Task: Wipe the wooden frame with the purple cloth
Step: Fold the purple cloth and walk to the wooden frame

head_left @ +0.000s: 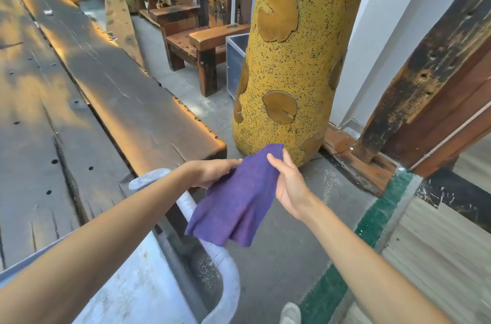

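A purple cloth (236, 201) hangs in the air in front of me, held by both hands. My left hand (212, 172) grips its left upper edge from beneath. My right hand (288, 185) pinches its upper right corner between thumb and fingers. The cloth droops loosely below the hands. The dark, worn wooden frame (435, 76) stands at the right, slanting up from a wooden base (356, 164) on the floor. The hands and cloth are well to the left of the frame and do not touch it.
A tall yellow speckled pillar (289, 58) rises just behind the cloth. A long dark wooden table (79, 100) fills the left. A white chair back (186, 265) sits below my left arm. A wooden bench (196, 39) and a metal box (236, 63) stand farther back on the concrete floor.
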{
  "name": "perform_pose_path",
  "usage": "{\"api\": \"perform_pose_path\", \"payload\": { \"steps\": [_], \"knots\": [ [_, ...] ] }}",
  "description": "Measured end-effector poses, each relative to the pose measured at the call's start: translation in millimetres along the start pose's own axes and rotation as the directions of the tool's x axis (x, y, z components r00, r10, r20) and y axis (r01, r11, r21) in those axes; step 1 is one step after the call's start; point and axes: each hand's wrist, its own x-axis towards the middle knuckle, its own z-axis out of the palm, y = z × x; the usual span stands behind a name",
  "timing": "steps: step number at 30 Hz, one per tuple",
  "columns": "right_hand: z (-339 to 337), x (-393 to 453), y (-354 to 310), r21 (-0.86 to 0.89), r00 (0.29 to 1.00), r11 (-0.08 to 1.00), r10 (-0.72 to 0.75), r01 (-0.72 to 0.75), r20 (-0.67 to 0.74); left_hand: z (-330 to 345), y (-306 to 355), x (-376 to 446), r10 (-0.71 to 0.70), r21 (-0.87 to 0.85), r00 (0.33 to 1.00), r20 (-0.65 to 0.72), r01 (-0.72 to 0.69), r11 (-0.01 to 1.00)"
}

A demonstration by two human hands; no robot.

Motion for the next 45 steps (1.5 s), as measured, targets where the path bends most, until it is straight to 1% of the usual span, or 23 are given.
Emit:
{"api": "perform_pose_path", "payload": {
  "steps": [3, 5, 9, 11, 12, 14, 15, 18, 20, 22, 23, 25, 26, 27, 29, 30, 32, 33, 35, 38, 40, 42, 45],
  "knots": [
    [-34.5, 14.5, -31.0, -0.057, 1.0, 0.998, -0.027, 0.026, -0.003, 13.8, 32.6, 26.2, 0.017, -0.216, 0.999, 0.034, -0.009, 0.976],
    [-60.7, 28.1, -51.2, -0.08, 1.0, 0.997, -0.022, 0.021, -0.01, 24.4, 56.1, 44.0, 0.039, -0.324, 0.999, 0.003, -0.036, 0.945],
    [-123.5, 55.2, -93.5, -0.09, 0.998, 0.995, 0.032, -0.037, -0.06, 49.7, 93.2, 93.2, 0.106, -0.413, 0.993, -0.058, -0.121, 0.903],
    [-151.6, 66.5, -110.5, -0.189, 0.994, 0.98, 0.039, -0.058, -0.105, 59.6, 108.4, 117.5, 0.156, -0.407, 0.978, -0.138, -0.2, 0.892],
    [-163.6, 72.1, -115.8, -0.247, 0.988, 0.966, 0.032, -0.069, -0.151, 63.9, 115.3, 127.4, 0.173, -0.41, 0.962, -0.21, -0.247, 0.878],
    [-183.4, 82.9, -119.7, -0.349, 0.971, 0.933, 0.007, -0.092, -0.24, 70.0, 123.5, 140.5, 0.145, -0.411, 0.916, -0.374, -0.304, 0.859],
    [-196.9, 93.5, -126.3, -0.388, 0.966, 0.916, -0.007, -0.098, -0.26, 72.6, 132.9, 151.9, 0.132, -0.395, 0.894, -0.427, -0.316, 0.862],
    [-211.7, 112.0, -132.6, -0.477, 0.966, 0.873, -0.027, -0.102, -0.256, 71.3, 139.1, 163.4, 0.123, -0.311, 0.875, -0.469, -0.294, 0.904],
    [-215.6, 128.8, -136.4, -0.522, 0.976, 0.845, -0.006, -0.113, -0.219, 64.3, 145.1, 173.0, 0.118, -0.208, 0.84, -0.529, -0.263, 0.942],
    [-215.2, 150.6, -138.4, -0.59, 0.985, 0.799, 0.015, -0.116, -0.173, 54.6, 152.9, 181.4, 0.124, -0.051, 0.801, -0.585, -0.189, 0.981],
    [-212.9, 162.1, -139.0, -0.63, 0.99, 0.77, 0.013, -0.101, -0.144, 49.6, 156.8, 185.1, 0.147, 0.068, 0.787, -0.599, -0.133, 0.989],
    [-206.5, 190.4, -139.8, -0.714, 0.998, 0.698, 0.015, -0.052, -0.058, 33.7, 165.0, 195.0, 0.233, 0.323, 0.761, -0.606, -0.033, 0.946],
    [-202.6, 201.9, -140.6, -0.752, 0.999, 0.658, 0.033, -0.028, -0.009, 26.8, 170.6, 197.4, 0.305, 0.399, 0.755, -0.58, -0.063, 0.915],
    [-198.1, 214.9, -141.4, -0.793, 0.997, 0.609, 0.06, -0.001, 0.045, 19.8, 178.6, 199.6, 0.392, 0.445, 0.752, -0.53, -0.148, 0.883],
    [-188.2, 247.0, -141.9, -0.86, 0.981, 0.504, 0.115, 0.079, 0.157, 1.9, 197.1, 208.3, 0.532, 0.49, 0.751, -0.391, -0.319, 0.811],
    [-183.2, 265.4, -142.4, -0.876, 0.972, 0.47, 0.131, 0.111, 0.193, -9.8, 206.5, 215.1, 0.566, 0.521, 0.753, -0.334, -0.353, 0.777],
    [-173.1, 300.7, -144.5, -0.887, 0.965, 0.442, 0.146, 0.135, 0.22, -35.3, 222.9, 229.8, 0.587, 0.587, 0.766, -0.263, -0.356, 0.728],
    [-168.9, 319.7, -146.2, -0.89, 0.962, 0.434, 0.149, 0.144, 0.228, -49.5, 230.7, 237.4, 0.586, 0.607, 0.768, -0.258, -0.342, 0.717],
    [-161.9, 357.6, -149.4, -0.898, 0.951, 0.405, 0.169, 0.172, 0.259, -78.7, 242.6, 249.3, 0.606, 0.65, 0.739, -0.293, -0.311, 0.693],
    [-147.6, 410.1, -159.3, -0.905, 0.932, 0.362, 0.195, 0.222, 0.307, -124.0, 253.9, 260.1, 0.674, 0.745, 0.65, -0.35, -0.243, 0.622],
    [-130.9, 445.6, -165.3, -0.902, 0.923, 0.345, 0.186, 0.259, 0.337, -159.8, 261.1, 263.9, 0.681, 0.744, 0.598, -0.423, -0.2, 0.638],
    [-113.8, 477.8, -166.9, -0.893, 0.915, 0.344, 0.173, 0.29, 0.364, -194.3, 266.1, 266.7, 0.668, 0.697, 0.545, -0.507, -0.196, 0.689],
    [-90.9, 514.9, -165.1, -0.887, 0.913, 0.329, 0.137, 0.324, 0.384, -233.6, 269.8, 270.8, 0.636, 0.628, 0.524, -0.567, -0.224, 0.745]
  ]
}}
